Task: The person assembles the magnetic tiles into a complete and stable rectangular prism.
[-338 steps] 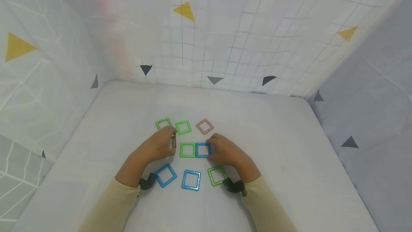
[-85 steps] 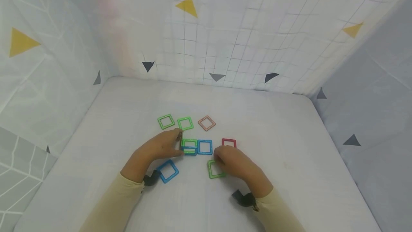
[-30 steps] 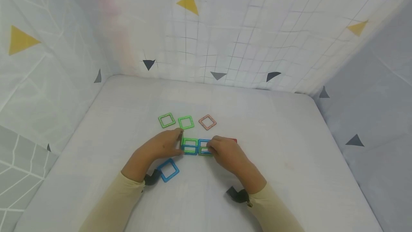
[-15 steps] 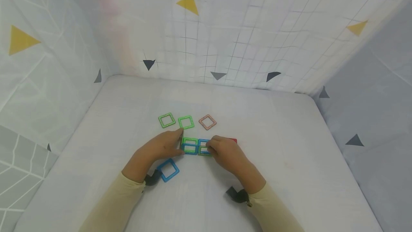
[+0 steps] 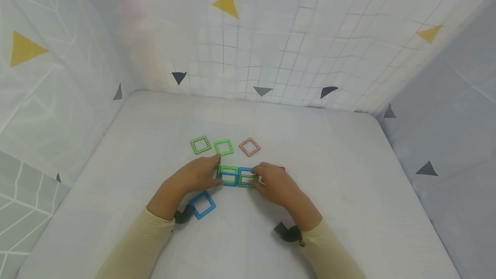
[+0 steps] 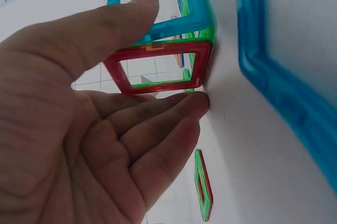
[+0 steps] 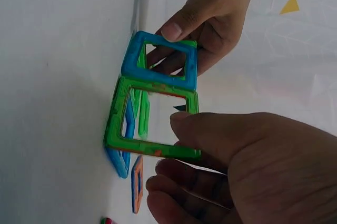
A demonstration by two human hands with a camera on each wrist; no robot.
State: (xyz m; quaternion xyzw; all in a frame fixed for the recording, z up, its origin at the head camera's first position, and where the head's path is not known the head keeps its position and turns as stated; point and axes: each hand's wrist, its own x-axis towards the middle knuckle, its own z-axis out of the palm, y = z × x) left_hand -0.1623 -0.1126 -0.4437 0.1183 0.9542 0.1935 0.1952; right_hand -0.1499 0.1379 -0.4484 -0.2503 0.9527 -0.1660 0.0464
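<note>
Square magnetic tiles form a small structure in front of me. Two lie flat side by side, a green one (image 5: 229, 168) and a blue one (image 5: 245, 169). Along their front stand an upright blue tile (image 7: 129, 58) and an upright green tile (image 7: 113, 113), edge to edge; a red tile (image 6: 118, 74) closes the left side. My left hand (image 5: 193, 175) holds that left corner, thumb on the upright blue tile, fingers beside the red one. My right hand (image 5: 276, 183) is at the upright green tile, thumb overlapping its upper rim, the other fingers loosely spread behind it.
Two loose green tiles (image 5: 200, 145) and an orange tile (image 5: 249, 147) lie behind the structure. A loose blue tile (image 5: 203, 205) lies by my left wrist. A red tile (image 5: 283, 168) is mostly hidden behind my right hand. Patterned walls enclose the white table (image 5: 329, 150).
The front blue and green tiles, earlier flat on the table, now stand upright against the base. My right thumb and finger, pinched on the green tile half a second ago, have spread apart.
</note>
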